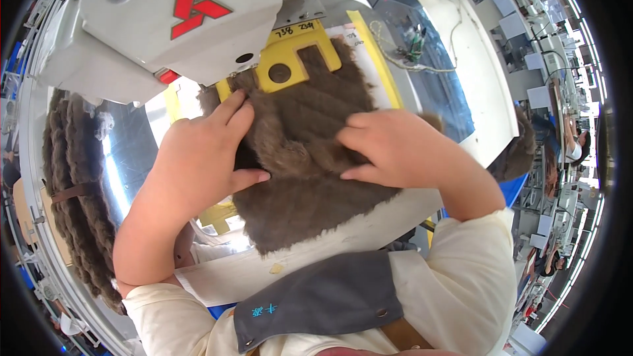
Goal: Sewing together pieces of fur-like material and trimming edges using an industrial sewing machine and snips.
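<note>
A piece of brown fur fabric lies beneath the head of a white sewing machine, with a raised fold down its middle. My left hand rests on the left edge of the fur. Its fingers are stretched toward the needle area and its thumb is set apart. On the right side, my right hand has curled fingers and thumb closed on the ruffled fur. Beyond both hands a yellow notched plate sits over the far part of the fabric. The machine head hides the needle.
Tied bundles of brown fur strips hang at the left edge. A long yellow strip runs along the right of the work. White board covers the table's near edge. More machines and people are in the room at far right.
</note>
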